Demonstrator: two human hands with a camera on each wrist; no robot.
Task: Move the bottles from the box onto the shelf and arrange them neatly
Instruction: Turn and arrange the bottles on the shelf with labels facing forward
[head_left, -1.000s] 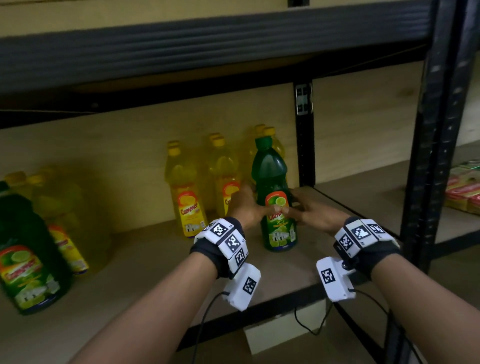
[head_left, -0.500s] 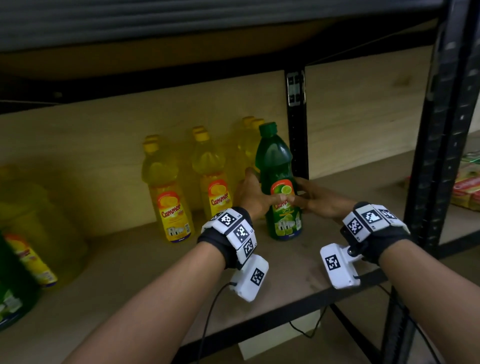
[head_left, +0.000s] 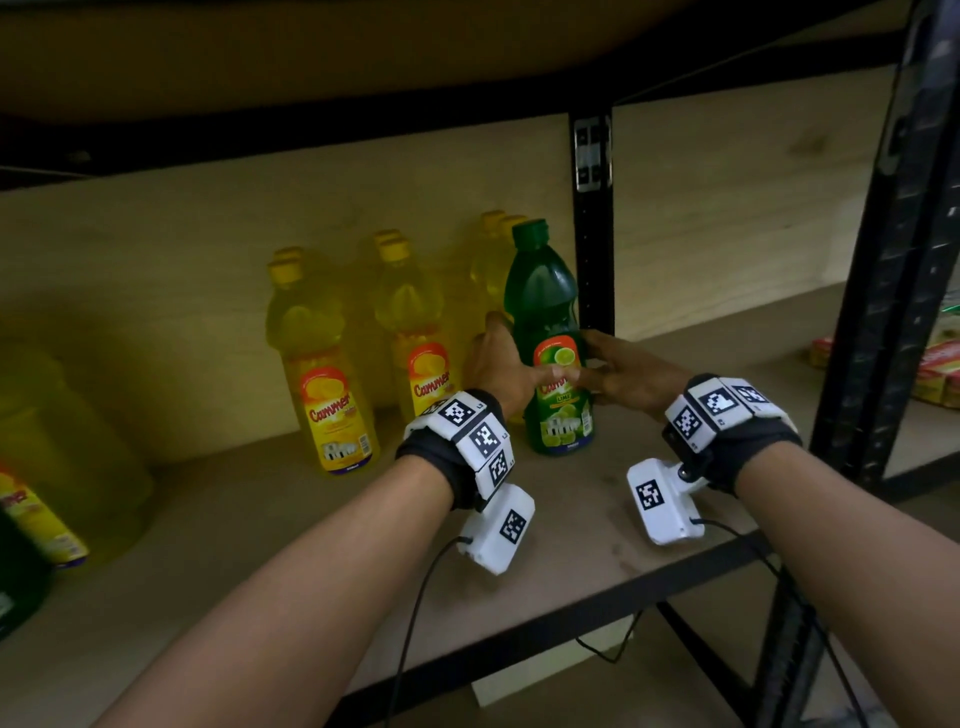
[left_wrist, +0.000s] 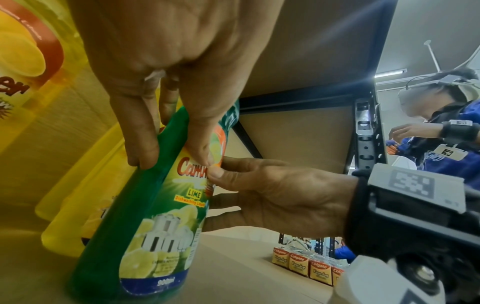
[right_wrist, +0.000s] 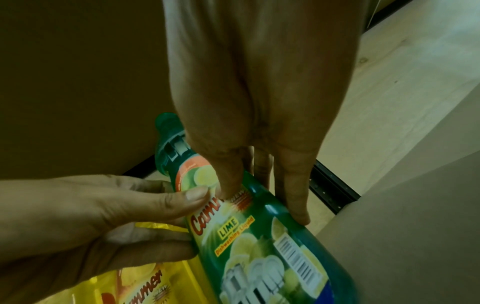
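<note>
A green lime dish-liquid bottle (head_left: 550, 332) stands upright on the wooden shelf (head_left: 571, 525), close to the black rear post (head_left: 592, 218). My left hand (head_left: 514, 358) grips its left side and my right hand (head_left: 608, 369) grips its right side, thumbs meeting on the front label. The left wrist view shows the green bottle (left_wrist: 145, 216) with my left hand (left_wrist: 168, 82) curled round it and my right hand (left_wrist: 280, 189) opposite. From the right wrist, the bottle (right_wrist: 259, 236) sits between my right hand (right_wrist: 259, 102) and left hand (right_wrist: 91, 216). Yellow bottles (head_left: 327, 364) stand in rows to its left.
Large yellow bottles (head_left: 62, 441) and a dark green one (head_left: 15, 571) stand at the far left. The upper shelf (head_left: 363, 52) hangs low overhead. A black front post (head_left: 893, 234) rises at the right, with Colgate boxes (left_wrist: 306, 265) on the neighbouring shelf. Another person (left_wrist: 441, 123) works nearby.
Both hands have kept their grip and slid the green bottle back, closer to the rear post and level with the yellow rows. My view has shifted right and down.
</note>
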